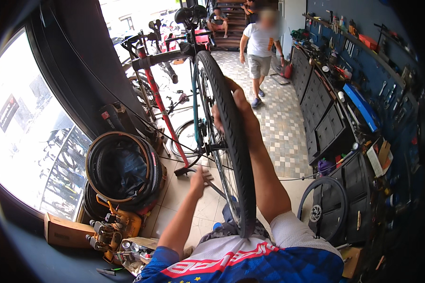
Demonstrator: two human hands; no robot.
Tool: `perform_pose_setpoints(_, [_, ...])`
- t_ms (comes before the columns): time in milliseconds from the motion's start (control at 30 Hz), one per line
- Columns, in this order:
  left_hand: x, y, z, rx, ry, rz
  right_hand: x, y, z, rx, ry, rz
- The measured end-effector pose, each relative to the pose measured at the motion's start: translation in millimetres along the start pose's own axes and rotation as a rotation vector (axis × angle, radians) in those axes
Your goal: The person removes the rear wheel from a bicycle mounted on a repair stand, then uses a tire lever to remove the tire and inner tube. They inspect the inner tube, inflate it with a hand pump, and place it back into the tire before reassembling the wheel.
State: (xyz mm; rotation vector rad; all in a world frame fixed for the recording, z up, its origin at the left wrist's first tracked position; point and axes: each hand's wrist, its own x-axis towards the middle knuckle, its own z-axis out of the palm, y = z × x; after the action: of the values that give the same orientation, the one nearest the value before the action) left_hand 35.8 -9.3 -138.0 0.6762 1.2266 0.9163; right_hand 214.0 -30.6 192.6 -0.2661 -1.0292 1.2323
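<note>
A bicycle wheel with a black tyre [231, 141] stands edge-on in front of me, its lower end near my waist. My right hand [238, 108] grips the upper tyre from the right, fingers wrapped round it. My left hand [202, 178] is low at the left of the wheel, fingers apart, beside the lower part of a red repair stand [163, 111]. Behind the wheel is a teal bicycle frame [195, 115] with a black saddle [184, 15] on top.
Stacked tyres [101, 144] and a yellow compressor [127, 221] are at left. Dark drawers [307, 99] and a tool wall [373, 52] line the right, with a loose wheel [307, 198] below. A person [259, 47] stands on the tiled walkway ahead; others are near the stairs [226, 12].
</note>
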Motion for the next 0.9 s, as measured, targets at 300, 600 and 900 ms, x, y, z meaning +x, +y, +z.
perform_pose_setpoints(300, [-35,-96,25,0.15,-0.193,-0.092,-29,-9,-35,-0.312,-0.206,-0.047])
perform_pose_setpoints(600, [-68,-110,58,0.108,-0.033,0.186,-182,-56,-287,-0.665,0.093,0.471])
perform_pose_setpoints(900, [-109,-114,69,0.109,0.116,0.168,-447,-70,-443,-1.537,-0.58,1.353])
